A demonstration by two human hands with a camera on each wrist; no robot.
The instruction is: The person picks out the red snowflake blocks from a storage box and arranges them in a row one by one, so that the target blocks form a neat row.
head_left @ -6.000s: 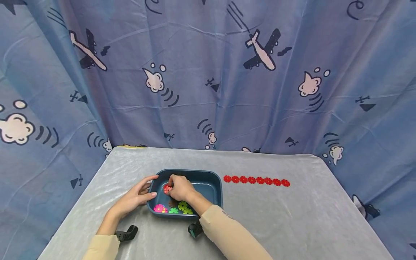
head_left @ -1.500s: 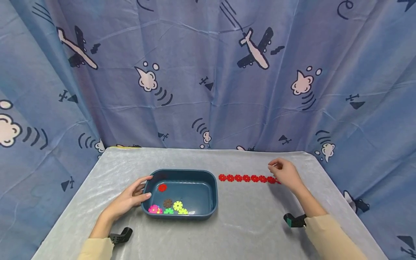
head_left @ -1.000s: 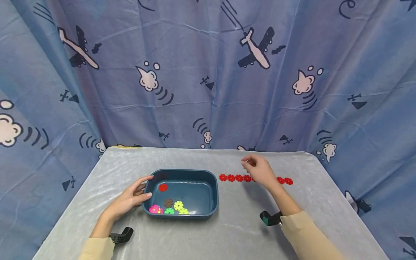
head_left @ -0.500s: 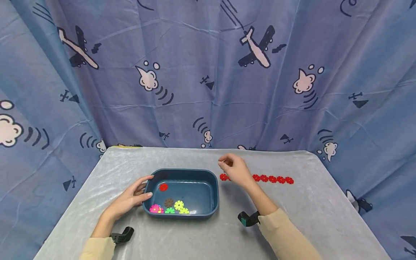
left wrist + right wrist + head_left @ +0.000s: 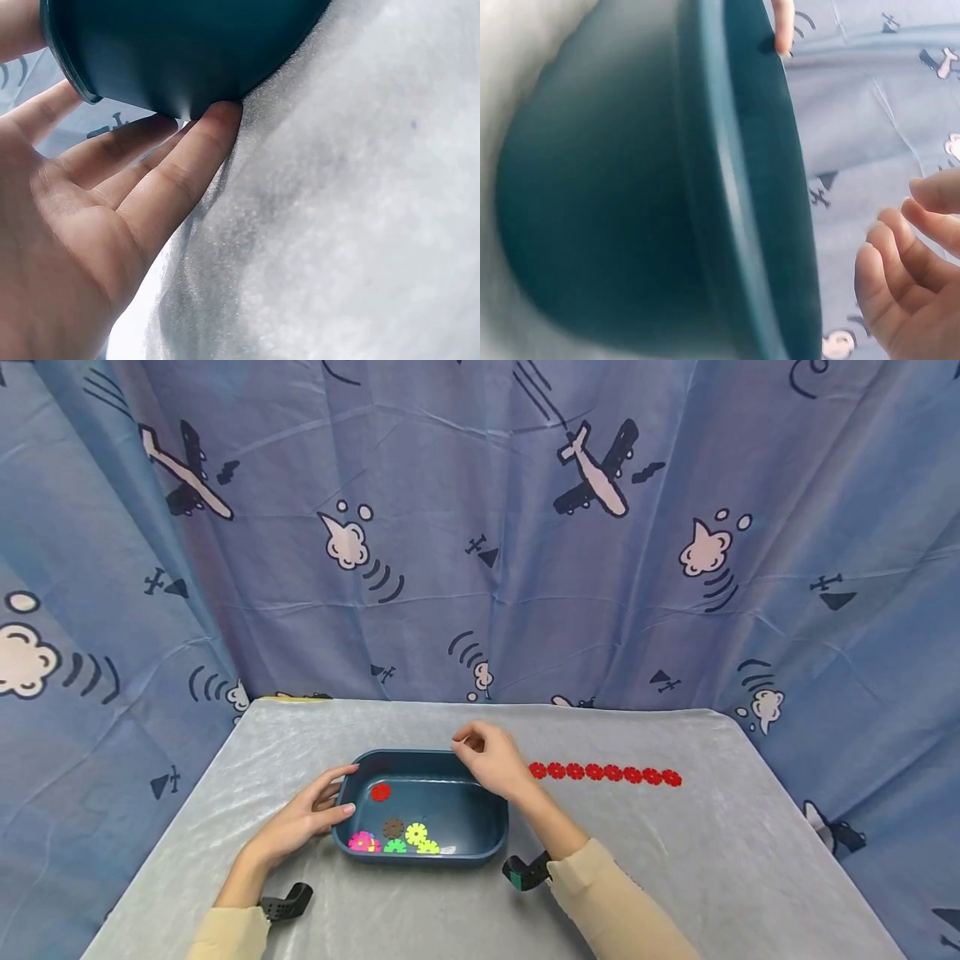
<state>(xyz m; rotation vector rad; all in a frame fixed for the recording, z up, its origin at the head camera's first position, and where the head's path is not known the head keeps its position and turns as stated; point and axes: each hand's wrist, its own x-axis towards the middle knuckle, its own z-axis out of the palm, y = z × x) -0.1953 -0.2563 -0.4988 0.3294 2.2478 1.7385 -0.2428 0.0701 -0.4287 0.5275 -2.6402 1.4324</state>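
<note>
A dark teal plastic bin (image 5: 420, 857) stands on the cloth-covered table. My left hand (image 5: 303, 814) grips its left end; the left wrist view has fingers (image 5: 180, 172) against the outer wall and another digit over the rim. Above the bin's back right corner hangs my right hand (image 5: 495, 764), fingers loosely bent and holding nothing. Inside the bin lie a red notched disc (image 5: 380, 792), a brown disc (image 5: 393, 828), a green disc (image 5: 395, 846), yellow discs (image 5: 416, 834) and pink ones (image 5: 362, 841). Right of the bin, red notched discs (image 5: 594, 772) form a straight row.
The pale grey cloth (image 5: 660, 868) spreads in front of the row and to its right. A blue curtain (image 5: 450, 568) with printed planes hangs behind and at the sides. Each wrist bears a black camera mount, such as the left mount (image 5: 288, 903).
Six seconds ago my right hand was at a red disc inside the bin. Later it was at the row's right end, and it has since moved left to the bin. My left hand stays.
</note>
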